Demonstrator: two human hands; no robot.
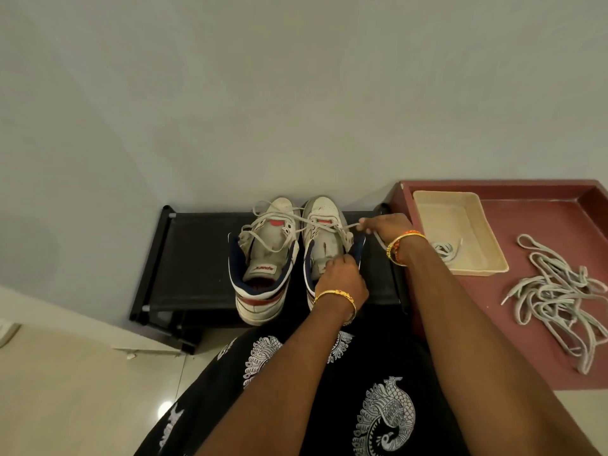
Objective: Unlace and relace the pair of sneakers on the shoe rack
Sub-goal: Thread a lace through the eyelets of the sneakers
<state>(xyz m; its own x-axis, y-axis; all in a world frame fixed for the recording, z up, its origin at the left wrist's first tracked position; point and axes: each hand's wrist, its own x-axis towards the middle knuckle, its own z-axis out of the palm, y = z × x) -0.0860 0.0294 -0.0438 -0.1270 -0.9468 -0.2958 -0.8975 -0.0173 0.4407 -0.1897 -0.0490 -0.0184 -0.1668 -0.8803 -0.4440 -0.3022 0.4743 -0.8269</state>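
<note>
Right hand [383, 227] pinches a lace end [348, 229] pulled out to the right of the right sneaker [325, 238]; left hand [340, 278] curls on that shoe's collar/tongue area, steadying it, exact finger grip hidden. Both sneakers sit side by side on the black shoe rack [197, 258], toes toward the far wall. Left sneaker [266, 255] has its lace loose but threaded. Looks mid-stage: whether this is unlacing or relacing I cannot tell. Spare laces [556, 297] lie piled on the maroon table [493, 357] at right, more in the beige tray [460, 225].
</note>
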